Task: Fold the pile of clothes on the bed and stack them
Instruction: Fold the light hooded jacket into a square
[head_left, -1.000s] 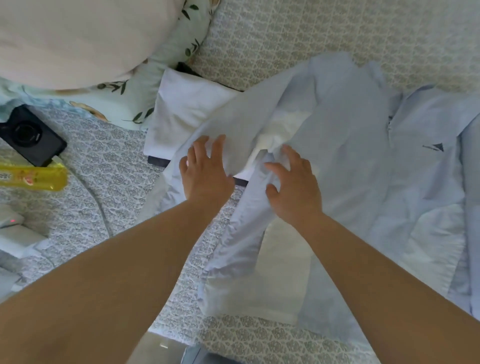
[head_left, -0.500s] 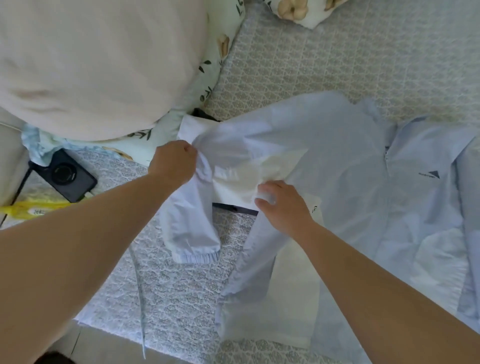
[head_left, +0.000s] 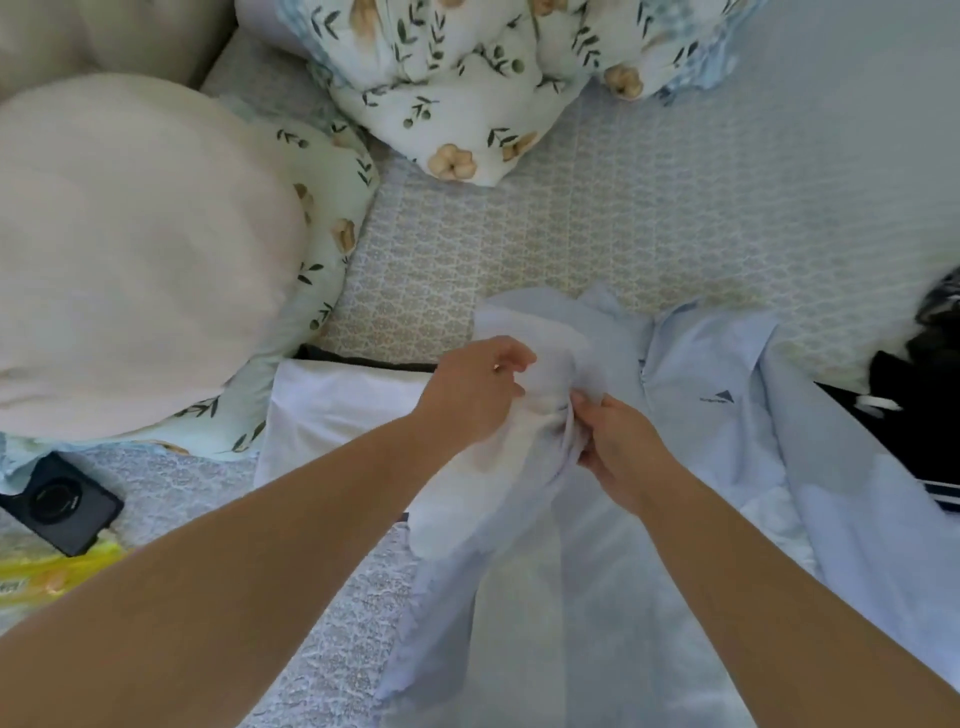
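Note:
A light blue jacket (head_left: 727, 467) with a small dark logo lies spread on the patterned bed cover (head_left: 649, 218). My left hand (head_left: 475, 392) grips its bunched left sleeve, lifted off the bed near the shoulder. My right hand (head_left: 621, 444) pinches the same bunched sleeve fabric just to the right, fingers curled into the folds. A folded white garment (head_left: 332, 415) lies flat to the left of the jacket, on top of something dark. Dark clothes (head_left: 919, 400) lie at the right edge, partly under the jacket.
A large cream cushion (head_left: 135, 249) fills the left side, on a floral pillow (head_left: 332, 208). A floral duvet (head_left: 467, 78) is bunched at the top. A black camera-like device (head_left: 60, 504) and a yellow packet (head_left: 57, 571) lie at the lower left.
Both hands went from lying flat on the jacket to gripping its left sleeve. The sleeve has been pulled in from the left and bunched between the hands. The view tilted up the bed.

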